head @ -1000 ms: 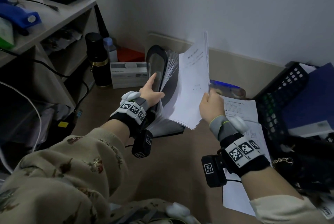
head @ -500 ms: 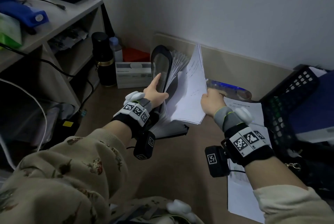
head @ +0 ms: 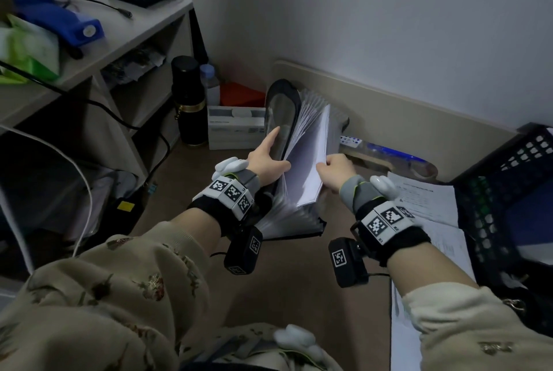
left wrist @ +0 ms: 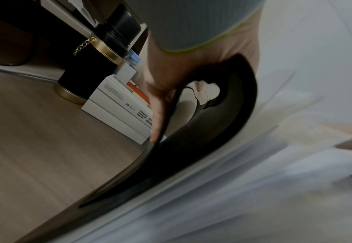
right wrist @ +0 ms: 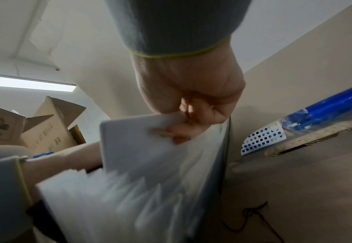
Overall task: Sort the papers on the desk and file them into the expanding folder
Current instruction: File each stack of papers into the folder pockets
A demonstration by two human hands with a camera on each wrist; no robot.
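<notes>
The black expanding folder (head: 294, 221) stands open on the desk with its pockets fanned. My left hand (head: 266, 158) holds its front flap (left wrist: 212, 131) back, pinching the flap's edge, with one finger straight along the outside. A stack of white papers (head: 311, 161) stands slanted down among the pockets. My right hand (head: 332, 170) pinches the stack's near edge, and in the right wrist view the fingers (right wrist: 179, 131) press into the papers' corner (right wrist: 141, 148). More printed sheets (head: 428, 203) lie flat on the desk to the right.
A black flask (head: 188, 101) and a white box (head: 236, 128) stand left of the folder. A clear pouch with blue items (head: 389, 153) lies behind it by the wall. A black mesh basket (head: 508, 179) sits at the right, shelves (head: 98, 50) and cables at the left.
My right hand has brought the stack of papers down from upright in the air into the folder's pockets. My left hand has kept holding the flap back.
</notes>
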